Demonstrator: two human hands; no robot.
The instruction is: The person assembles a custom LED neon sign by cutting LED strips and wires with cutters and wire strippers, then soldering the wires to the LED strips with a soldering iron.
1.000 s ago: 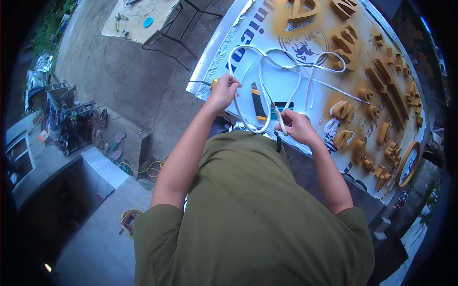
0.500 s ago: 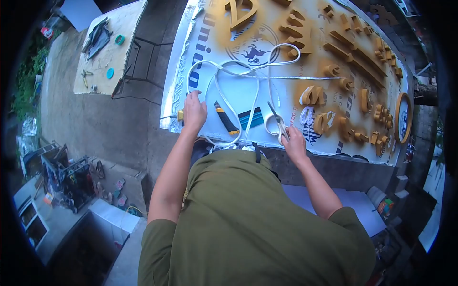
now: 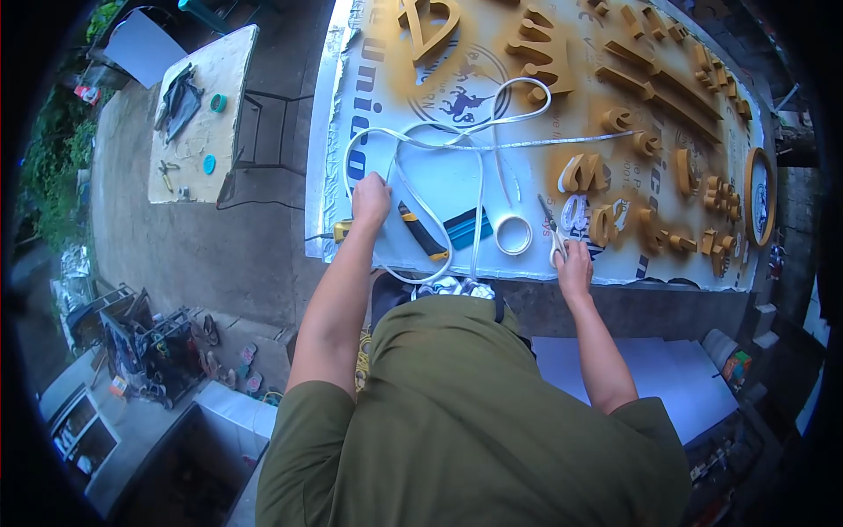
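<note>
A long white flexible strip (image 3: 481,180) lies in loops on a printed sign board (image 3: 386,97) that carries gold raised letters (image 3: 606,220). My left hand (image 3: 371,199) is closed on the strip's left loop near the board's front left corner. My right hand (image 3: 575,263) grips the handles of a pair of scissors (image 3: 551,230) at the board's front edge, blades pointing away from me. Between my hands lie a white tape roll (image 3: 513,234), a blue squeegee (image 3: 465,228) and a yellow-and-black utility knife (image 3: 421,232).
A yellow-handled tool (image 3: 341,231) with a cord sits at the board's left edge. A small table (image 3: 224,105) with hand tools stands at the far left on the concrete floor. Clutter and sandals lie at lower left. A white sheet (image 3: 641,373) lies below the board at right.
My right hand let go of the strip's end, took hold of the scissors by the tape roll and moved them to the right. My left hand stayed on the strip.
</note>
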